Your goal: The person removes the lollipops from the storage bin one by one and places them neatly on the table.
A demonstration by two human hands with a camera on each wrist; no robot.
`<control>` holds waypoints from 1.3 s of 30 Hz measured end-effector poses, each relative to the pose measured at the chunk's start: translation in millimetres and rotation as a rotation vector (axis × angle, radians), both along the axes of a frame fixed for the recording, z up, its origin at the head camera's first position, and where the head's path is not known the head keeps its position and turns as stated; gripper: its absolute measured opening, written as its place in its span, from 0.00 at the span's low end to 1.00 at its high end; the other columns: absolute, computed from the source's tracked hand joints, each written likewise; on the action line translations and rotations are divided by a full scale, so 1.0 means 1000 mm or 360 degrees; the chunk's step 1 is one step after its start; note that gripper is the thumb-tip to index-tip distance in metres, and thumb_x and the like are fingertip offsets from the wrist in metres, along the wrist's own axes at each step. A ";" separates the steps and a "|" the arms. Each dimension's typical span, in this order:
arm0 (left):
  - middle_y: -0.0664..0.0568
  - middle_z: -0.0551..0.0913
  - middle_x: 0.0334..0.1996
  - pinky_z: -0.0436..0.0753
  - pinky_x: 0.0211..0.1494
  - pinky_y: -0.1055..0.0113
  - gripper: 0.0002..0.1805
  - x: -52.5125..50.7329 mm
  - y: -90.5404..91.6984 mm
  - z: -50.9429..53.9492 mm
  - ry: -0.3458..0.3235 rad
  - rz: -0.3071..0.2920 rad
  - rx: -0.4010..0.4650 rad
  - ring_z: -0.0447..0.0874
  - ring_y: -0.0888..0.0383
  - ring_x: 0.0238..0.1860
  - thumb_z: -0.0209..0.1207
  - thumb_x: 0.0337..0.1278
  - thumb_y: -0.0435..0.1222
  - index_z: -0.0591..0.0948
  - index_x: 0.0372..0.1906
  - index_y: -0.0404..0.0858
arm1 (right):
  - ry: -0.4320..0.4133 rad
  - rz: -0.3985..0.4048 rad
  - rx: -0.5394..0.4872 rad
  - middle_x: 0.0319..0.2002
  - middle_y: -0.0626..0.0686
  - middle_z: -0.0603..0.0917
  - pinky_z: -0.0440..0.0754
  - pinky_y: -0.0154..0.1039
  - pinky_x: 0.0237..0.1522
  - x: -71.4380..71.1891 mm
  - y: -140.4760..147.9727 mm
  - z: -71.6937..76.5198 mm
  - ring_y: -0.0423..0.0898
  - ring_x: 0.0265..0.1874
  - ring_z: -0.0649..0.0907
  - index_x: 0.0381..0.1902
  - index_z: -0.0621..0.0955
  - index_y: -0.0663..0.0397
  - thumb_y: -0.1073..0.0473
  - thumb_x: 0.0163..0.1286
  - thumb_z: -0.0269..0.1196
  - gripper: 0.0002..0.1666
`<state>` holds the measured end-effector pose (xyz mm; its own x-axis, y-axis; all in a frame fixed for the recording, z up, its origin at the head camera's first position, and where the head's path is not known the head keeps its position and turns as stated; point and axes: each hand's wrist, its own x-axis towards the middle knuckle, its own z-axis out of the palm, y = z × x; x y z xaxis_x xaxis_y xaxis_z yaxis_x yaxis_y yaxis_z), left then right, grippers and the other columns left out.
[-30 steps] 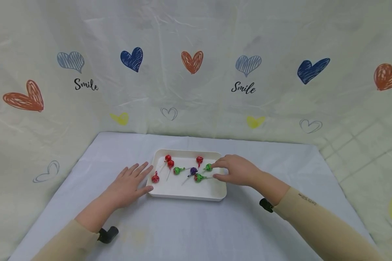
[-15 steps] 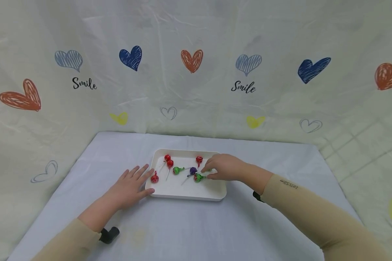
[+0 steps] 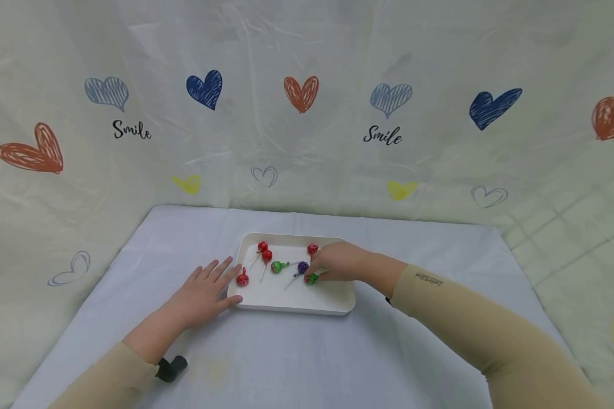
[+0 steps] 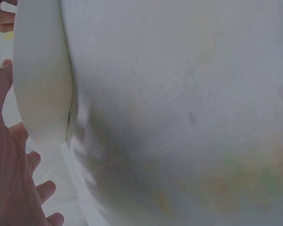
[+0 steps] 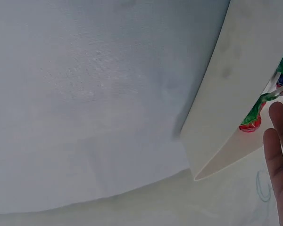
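Starting nearest, can see the left sleeve [image 3: 102, 375] at eight o'clock and the right sleeve [image 3: 465, 329] at four, both beige, both cut off by the frame. Can barely read the small lettering on the right one. On the cloth-covered worktop [image 3: 286, 363], find the left hand [image 3: 202, 298] between eight and nine o'clock of the white tray [image 3: 291, 307], spread and relaxed, touching the rim, gripping nothing. From the left wrist, get only the tray's outer wall, hiding everything inside. Find the right hand [image 3: 337, 261] reaching in at two o'clock, bent downward; cannot tell how wide apart thumb and fingers stand, or whether pinching a stick. From the right wrist, see those fingers, cut off by the edge, just beside a green-and-red lollipop [image 5: 253, 113].

Within the tray, going farther back, see a green lollipop [image 3: 311, 279] at three o'clock, partly hidden under the right hand; a red lollipop [image 3: 243, 278] at nine; near the middle, a purple lollipop [image 3: 303, 267] toward two and a second green lollipop [image 3: 277, 267] toward ten; two more reds [image 3: 267, 255] around eleven; another red lollipop [image 3: 312, 249] at one.

Farthest, find the heart-printed backdrop [image 3: 337, 187].
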<state>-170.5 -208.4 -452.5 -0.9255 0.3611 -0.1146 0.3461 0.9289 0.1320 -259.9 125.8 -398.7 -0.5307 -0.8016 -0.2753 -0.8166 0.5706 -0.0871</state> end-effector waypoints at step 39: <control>0.43 0.53 0.78 0.50 0.74 0.35 0.46 0.001 0.003 0.000 -0.0016 0.0043 0.0032 0.49 0.37 0.76 0.53 0.63 0.63 0.56 0.79 0.45 | -0.0170 -0.0302 0.0119 0.34 0.36 0.79 0.77 0.36 0.46 -0.003 -0.019 -0.020 0.38 0.37 0.77 0.44 0.85 0.33 0.44 0.61 0.72 0.13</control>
